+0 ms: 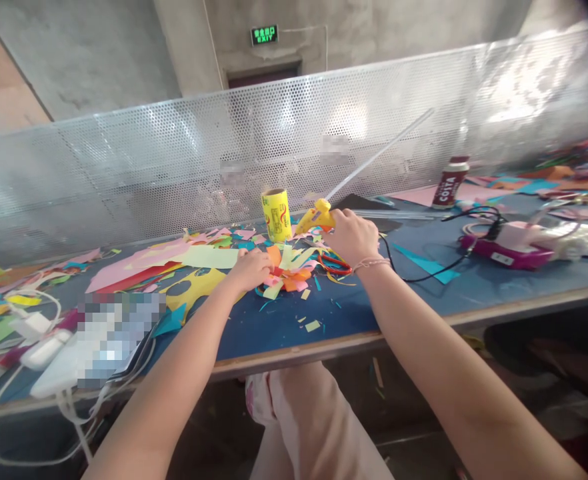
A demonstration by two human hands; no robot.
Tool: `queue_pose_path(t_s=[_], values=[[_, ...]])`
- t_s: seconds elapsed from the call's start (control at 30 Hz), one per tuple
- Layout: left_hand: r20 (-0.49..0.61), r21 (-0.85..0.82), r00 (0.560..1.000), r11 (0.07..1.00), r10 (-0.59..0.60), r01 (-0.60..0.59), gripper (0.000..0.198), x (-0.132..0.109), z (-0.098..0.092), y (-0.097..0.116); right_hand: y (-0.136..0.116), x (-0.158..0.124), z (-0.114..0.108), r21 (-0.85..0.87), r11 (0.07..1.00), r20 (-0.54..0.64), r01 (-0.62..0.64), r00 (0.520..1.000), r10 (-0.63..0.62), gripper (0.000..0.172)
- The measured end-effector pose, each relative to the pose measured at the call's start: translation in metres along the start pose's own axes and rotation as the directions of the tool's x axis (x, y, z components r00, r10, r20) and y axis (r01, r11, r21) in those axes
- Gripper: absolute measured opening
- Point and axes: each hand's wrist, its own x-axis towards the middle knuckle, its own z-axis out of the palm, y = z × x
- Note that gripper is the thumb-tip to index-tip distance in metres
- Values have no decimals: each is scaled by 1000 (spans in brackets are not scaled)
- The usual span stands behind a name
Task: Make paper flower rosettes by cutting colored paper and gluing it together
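My right hand point(353, 237) is closed around the grip of a yellow hot glue gun point(315, 217), whose long clear glue stick point(379, 153) slants up to the right. Its nozzle points left, toward a yellow roll point(277, 215) standing upright. My left hand point(250, 269) is closed on a small paper piece made of orange, pink and pale green strips point(287, 275) lying on the blue table top point(294, 320). The two hands are a short way apart, the glue gun slightly behind the paper piece.
Coloured paper scraps and cut sheets point(174, 263) cover the table's left and middle. A power strip and white chargers point(49, 347) lie front left. A Costa bottle point(450, 182), a pink device with cables point(517, 243) and red scissors point(335, 265) lie to the right. A perforated metal screen point(174, 153) stands behind.
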Motion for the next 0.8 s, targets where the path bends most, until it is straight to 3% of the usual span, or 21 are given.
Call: queue_pose_path(t_s=[0.3, 0.8], values=[[101, -123, 995, 992, 27, -14, 31, 0, 2, -2, -1, 0, 1, -5, 1000, 14, -10, 1000, 10, 36], [99, -103, 994, 994, 47, -37, 34, 3, 4, 4, 0, 0, 2, 22, 1000, 37, -15, 999, 15, 40]])
